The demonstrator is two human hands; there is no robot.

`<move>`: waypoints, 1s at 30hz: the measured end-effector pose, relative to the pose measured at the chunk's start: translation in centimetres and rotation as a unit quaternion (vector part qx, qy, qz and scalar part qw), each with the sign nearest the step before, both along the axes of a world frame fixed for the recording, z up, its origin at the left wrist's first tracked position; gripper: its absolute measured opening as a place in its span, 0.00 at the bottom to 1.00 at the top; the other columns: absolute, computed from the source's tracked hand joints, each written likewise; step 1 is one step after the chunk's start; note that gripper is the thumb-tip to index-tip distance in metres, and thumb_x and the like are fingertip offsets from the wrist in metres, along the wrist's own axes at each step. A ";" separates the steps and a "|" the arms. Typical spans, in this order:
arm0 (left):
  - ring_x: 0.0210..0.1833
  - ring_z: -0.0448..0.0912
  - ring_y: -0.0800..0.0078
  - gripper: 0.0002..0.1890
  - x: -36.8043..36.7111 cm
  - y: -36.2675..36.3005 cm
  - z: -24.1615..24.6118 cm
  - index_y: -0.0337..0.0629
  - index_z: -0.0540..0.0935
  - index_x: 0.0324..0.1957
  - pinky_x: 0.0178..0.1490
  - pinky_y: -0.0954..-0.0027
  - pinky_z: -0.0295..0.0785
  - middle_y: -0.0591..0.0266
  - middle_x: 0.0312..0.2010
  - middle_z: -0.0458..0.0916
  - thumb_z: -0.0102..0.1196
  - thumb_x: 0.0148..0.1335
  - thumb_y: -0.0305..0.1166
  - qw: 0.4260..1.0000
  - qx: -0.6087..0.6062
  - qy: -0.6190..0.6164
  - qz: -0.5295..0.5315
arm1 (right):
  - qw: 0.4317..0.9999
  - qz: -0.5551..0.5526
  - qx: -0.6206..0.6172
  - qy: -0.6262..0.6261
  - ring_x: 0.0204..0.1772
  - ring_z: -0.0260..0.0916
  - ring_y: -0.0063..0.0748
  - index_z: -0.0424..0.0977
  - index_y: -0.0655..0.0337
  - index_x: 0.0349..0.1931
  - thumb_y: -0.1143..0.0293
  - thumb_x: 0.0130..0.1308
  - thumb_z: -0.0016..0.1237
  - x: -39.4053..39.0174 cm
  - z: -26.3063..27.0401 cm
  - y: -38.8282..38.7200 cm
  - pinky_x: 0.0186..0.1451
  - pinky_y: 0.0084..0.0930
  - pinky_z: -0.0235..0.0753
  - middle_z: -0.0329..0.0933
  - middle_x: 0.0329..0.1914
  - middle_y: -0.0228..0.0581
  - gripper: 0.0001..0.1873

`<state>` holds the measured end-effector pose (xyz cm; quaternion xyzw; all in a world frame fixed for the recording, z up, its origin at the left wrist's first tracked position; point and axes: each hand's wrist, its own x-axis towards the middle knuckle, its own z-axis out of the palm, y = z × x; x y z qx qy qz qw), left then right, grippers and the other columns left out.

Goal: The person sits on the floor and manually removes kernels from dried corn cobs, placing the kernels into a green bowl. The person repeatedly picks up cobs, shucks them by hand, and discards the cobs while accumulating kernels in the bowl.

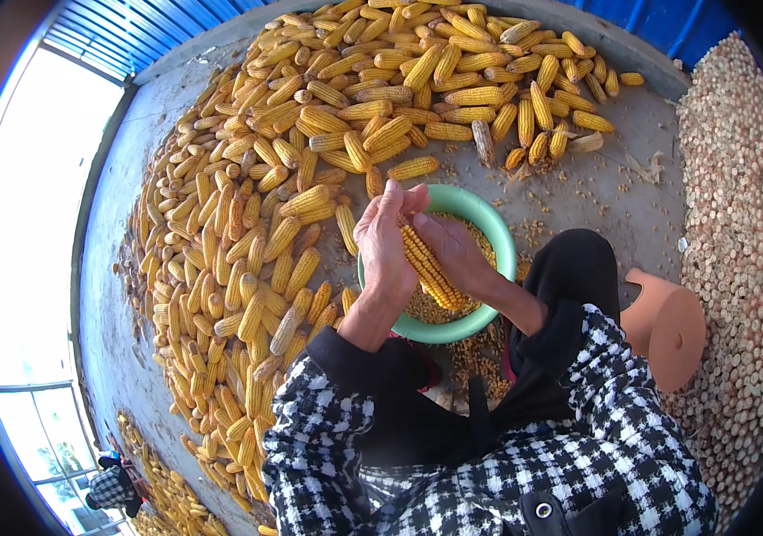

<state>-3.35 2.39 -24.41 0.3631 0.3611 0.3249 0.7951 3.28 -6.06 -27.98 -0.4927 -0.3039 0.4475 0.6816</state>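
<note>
Both my hands hold one yellow ear of dried corn (430, 268) above a green plastic basin (503, 244). My left hand (385, 248) is on the left side of the ear, its fingers near the upper end. Against the ear's right side lies my right hand (455, 251), with its thumb near the same end; its other fingers are partly hidden. Loose corn kernels (432, 309) lie in the basin beneath the ear. The basin stands on the floor between my legs.
A large heap of corn ears (254, 201) spreads left and ahead. Stacked bare cobs (743, 234) line the right side. An orange plastic stool (676, 335) lies near my right knee. Kernels are scattered on the concrete floor (596, 208). Another person (113, 486) is far off at lower left.
</note>
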 end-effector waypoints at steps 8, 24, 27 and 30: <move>0.46 0.78 0.70 0.16 0.0 0.2 0.2 0.35 0.80 0.34 0.54 0.68 0.72 0.53 0.41 0.83 0.52 0.70 0.40 1.000 0.018 -0.003 -0.001 | 0.998 0.003 -0.020 -0.058 0.43 0.71 0.25 0.73 0.68 0.46 0.55 0.76 0.35 0.3 -0.8 0.1 0.49 0.26 0.69 0.76 0.38 0.39 0.22; 0.48 0.75 0.70 0.16 -0.4 0.1 -0.2 0.34 0.80 0.35 0.54 0.67 0.72 0.54 0.42 0.82 0.52 0.70 0.40 0.999 -0.034 -0.014 0.015 | 0.981 -0.011 -0.006 -0.192 0.49 0.75 0.35 0.71 0.69 0.51 0.53 0.75 0.35 0.0 -0.1 0.3 0.52 0.30 0.70 0.78 0.42 0.45 0.25; 0.46 0.76 0.70 0.16 -0.4 -0.2 -0.6 0.34 0.80 0.36 0.52 0.68 0.73 0.54 0.42 0.82 0.52 0.70 0.40 0.998 -0.052 -0.010 0.020 | 0.986 0.005 0.007 -0.168 0.49 0.76 0.37 0.71 0.69 0.52 0.52 0.75 0.34 0.0 -0.2 0.1 0.51 0.32 0.71 0.78 0.42 0.48 0.25; 0.44 0.76 0.70 0.16 -0.4 -0.3 -1.0 0.34 0.80 0.36 0.50 0.68 0.73 0.54 0.41 0.82 0.52 0.70 0.40 0.995 -0.091 -0.047 0.013 | 0.996 0.027 -0.027 -0.075 0.47 0.76 0.38 0.71 0.69 0.54 0.52 0.76 0.33 0.3 -0.5 -0.1 0.50 0.32 0.71 0.78 0.42 0.49 0.26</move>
